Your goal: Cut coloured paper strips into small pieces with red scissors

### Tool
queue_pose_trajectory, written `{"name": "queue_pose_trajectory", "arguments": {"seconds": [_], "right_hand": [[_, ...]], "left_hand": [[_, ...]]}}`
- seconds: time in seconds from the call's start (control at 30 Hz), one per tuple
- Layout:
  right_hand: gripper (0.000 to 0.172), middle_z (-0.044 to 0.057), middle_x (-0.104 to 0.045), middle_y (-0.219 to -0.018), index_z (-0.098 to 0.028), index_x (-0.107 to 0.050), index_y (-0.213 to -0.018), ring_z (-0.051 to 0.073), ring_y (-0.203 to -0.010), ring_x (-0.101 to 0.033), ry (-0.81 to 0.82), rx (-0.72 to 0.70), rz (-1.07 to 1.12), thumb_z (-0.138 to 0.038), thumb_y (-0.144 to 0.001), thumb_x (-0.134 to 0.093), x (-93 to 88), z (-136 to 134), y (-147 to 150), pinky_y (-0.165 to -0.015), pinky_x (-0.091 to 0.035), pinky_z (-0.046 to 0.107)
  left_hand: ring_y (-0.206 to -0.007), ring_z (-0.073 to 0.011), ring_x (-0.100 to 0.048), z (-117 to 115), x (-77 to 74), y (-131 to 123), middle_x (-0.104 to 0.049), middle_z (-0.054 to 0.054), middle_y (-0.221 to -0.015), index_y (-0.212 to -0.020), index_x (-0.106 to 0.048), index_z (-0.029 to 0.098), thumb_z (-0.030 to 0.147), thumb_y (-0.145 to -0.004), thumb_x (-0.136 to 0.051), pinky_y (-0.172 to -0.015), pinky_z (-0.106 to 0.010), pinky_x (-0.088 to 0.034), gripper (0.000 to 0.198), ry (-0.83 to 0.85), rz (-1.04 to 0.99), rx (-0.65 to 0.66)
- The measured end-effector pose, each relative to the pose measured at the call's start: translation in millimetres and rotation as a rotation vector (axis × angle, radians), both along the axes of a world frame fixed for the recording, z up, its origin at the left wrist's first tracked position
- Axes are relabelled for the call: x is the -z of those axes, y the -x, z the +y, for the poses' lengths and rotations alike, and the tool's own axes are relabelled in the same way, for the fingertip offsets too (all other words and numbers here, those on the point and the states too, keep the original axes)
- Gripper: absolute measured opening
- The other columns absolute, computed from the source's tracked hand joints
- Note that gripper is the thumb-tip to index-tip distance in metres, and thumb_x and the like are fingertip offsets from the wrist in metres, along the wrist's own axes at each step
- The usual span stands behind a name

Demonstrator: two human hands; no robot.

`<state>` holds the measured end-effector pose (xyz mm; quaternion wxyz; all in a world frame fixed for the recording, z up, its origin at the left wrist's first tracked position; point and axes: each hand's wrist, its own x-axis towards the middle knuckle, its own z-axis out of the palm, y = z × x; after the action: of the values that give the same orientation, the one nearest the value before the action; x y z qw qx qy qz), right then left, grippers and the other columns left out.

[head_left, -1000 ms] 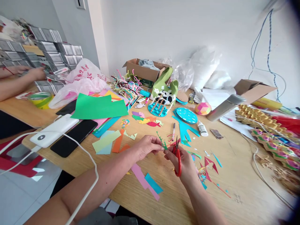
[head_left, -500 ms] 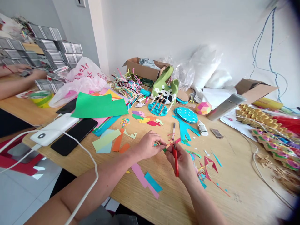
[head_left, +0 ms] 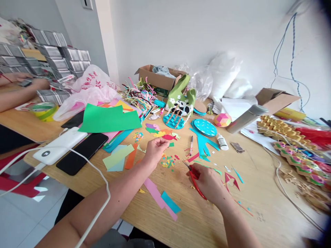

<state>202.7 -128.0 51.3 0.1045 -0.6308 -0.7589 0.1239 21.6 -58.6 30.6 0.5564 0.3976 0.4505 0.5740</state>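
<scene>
The back of the room is closed by a plain white wall (head_left: pixel 165 34), against which blue cords (head_left: pixel 293 41) are hung at the right. Toward the left, a pillar (head_left: pixel 82 34) is seen, one face grey, the other paler, with a switch (head_left: pixel 87 4) fixed high up. The floor (head_left: pixel 23 220) is laid with pale tiles. A red stool (head_left: pixel 26 191) is placed beside the wooden counter (head_left: pixel 199 225); a second table (head_left: pixel 19 124) is set farther left. Everything is lit softly.

Your left hand (head_left: pixel 156 150) is now well apart from your right hand (head_left: pixel 207 181), nearer the red paper fish (head_left: pixel 170 137); your red-handled scissors (head_left: pixel 194 183) tilt leftward, and colourful paper bits (head_left: pixel 169 161) come into view.
</scene>
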Motion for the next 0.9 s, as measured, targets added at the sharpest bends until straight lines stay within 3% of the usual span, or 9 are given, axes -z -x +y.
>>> {"name": "queue_pose_trajectory", "arguments": {"seconds": [0.07, 0.23, 0.4, 0.47, 0.6, 0.9], "right_hand": [[0.015, 0.001, -0.059, -0.062, -0.021, -0.059, -0.072, 0.015, -0.054, -0.054, -0.045, 0.002, -0.004, -0.013, -0.071, -0.047, 1.0, 2.3, -1.3, -0.048, -0.03, 0.022], [0.033, 0.005, -0.062, -0.079, -0.019, -0.062, -0.094, 0.018, -0.075, -0.058, -0.077, -0.188, -0.001, -0.005, -0.069, -0.045, 5.4, 4.9, 10.2, -0.061, -0.038, 0.023], [0.02, 0.004, -0.058, -0.07, -0.019, -0.059, -0.076, 0.016, -0.06, -0.055, -0.038, -0.14, -0.167, -0.007, -0.073, -0.044, -0.8, 1.2, 10.2, -0.053, -0.036, 0.023], [0.02, 0.004, -0.059, -0.073, -0.019, -0.058, -0.079, 0.017, -0.067, -0.057, -0.055, -0.164, -0.167, -0.006, -0.072, -0.044, -3.3, 0.0, 8.3, -0.056, -0.038, 0.024], [0.031, 0.008, -0.063, -0.091, -0.019, -0.056, -0.091, 0.023, -0.095, -0.055, -0.12, -0.335, -0.046, -0.003, -0.067, -0.044, -1.5, -0.8, 9.2, -0.075, -0.045, 0.03], [0.022, 0.007, -0.06, -0.082, -0.019, -0.052, -0.079, 0.022, -0.086, -0.053, -0.137, -0.367, -0.057, -0.003, -0.066, -0.045, 10.7, 3.8, 13.4, -0.069, -0.044, 0.03]], "left_hand": [[-0.063, -0.0111, -0.052, 0.4, 0.6, 0.0, -0.06, -0.001, -0.064, -0.065, -0.063, 0.015, 0.028, -0.062, -0.065, -0.063, -0.023, -0.041, 0.014, 0.005, -0.008, -0.005], [-0.063, -0.0106, -0.051, 3.2, 4.3, 0.8, -0.059, -0.001, -0.065, -0.066, -0.062, 0.015, 0.028, -0.062, -0.065, -0.064, -0.023, -0.041, 0.014, -0.007, -0.033, -0.024], [-0.068, -0.0121, -0.054, 5.9, 6.7, 2.3, -0.061, -0.002, -0.069, -0.069, -0.061, 0.015, 0.03, -0.062, -0.065, -0.066, -0.023, -0.042, 0.017, -0.006, -0.067, -0.026], [-0.068, -0.0121, -0.055, 7.0, 8.1, 2.4, -0.061, -0.002, -0.07, -0.07, -0.062, 0.015, 0.03, -0.063, -0.065, -0.066, -0.023, -0.043, 0.017, -0.008, -0.07, -0.03], [-0.065, -0.011, -0.054, 9.4, 12.6, 1.4, -0.061, -0.002, -0.068, -0.069, -0.061, 0.015, 0.028, -0.062, -0.065, -0.064, -0.022, -0.042, 0.016, -0.01, -0.074, -0.042], [-0.065, -0.0113, -0.055, 9.1, 14.1, 0.6, -0.061, -0.002, -0.067, -0.069, -0.06, 0.015, 0.029, -0.063, -0.064, -0.062, -0.022, -0.042, 0.016, -0.012, -0.07, -0.05]]}}
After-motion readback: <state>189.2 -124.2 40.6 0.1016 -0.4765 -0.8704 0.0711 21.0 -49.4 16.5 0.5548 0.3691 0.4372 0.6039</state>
